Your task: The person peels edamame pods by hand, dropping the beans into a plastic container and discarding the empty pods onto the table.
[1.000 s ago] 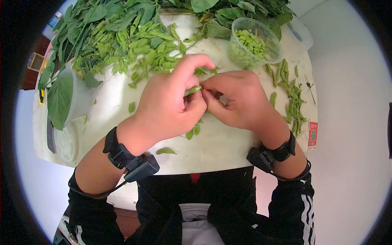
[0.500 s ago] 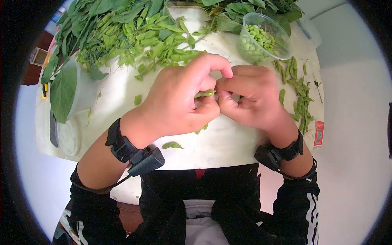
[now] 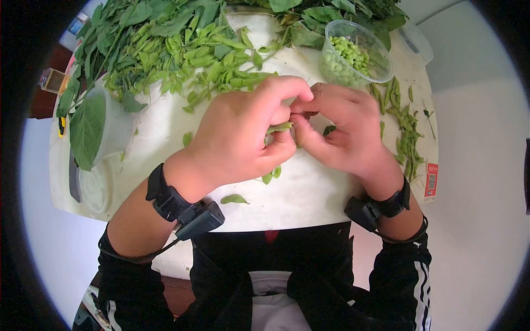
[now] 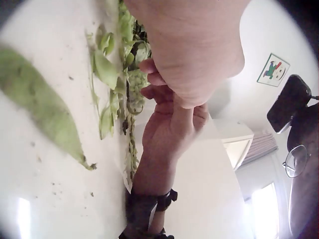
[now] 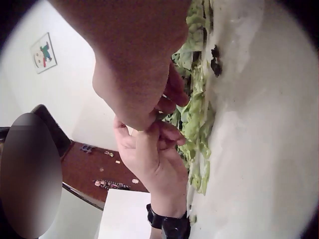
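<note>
My left hand holds a green bean pod between curled thumb and fingers, its tip pointing right. The right hand meets it there, thumb and forefinger pinching at the pod's end; the fingers hide much of the pod. Below the hands lie a loose bean pod, large in the left wrist view, and a few green pieces. Beyond the right hand stands a clear plastic tub with shelled green beans in it.
Leafy stalks and a heap of pods cover the table's far side. Flattened pods lie scattered along the right. On the left are another clear tub, partly behind a big leaf, and a round lid.
Both hands shifted slightly right in view, along with the whole scene. The right fingers have lifted and spread a little at the pod's end; the left hand keeps holding the pod.
</note>
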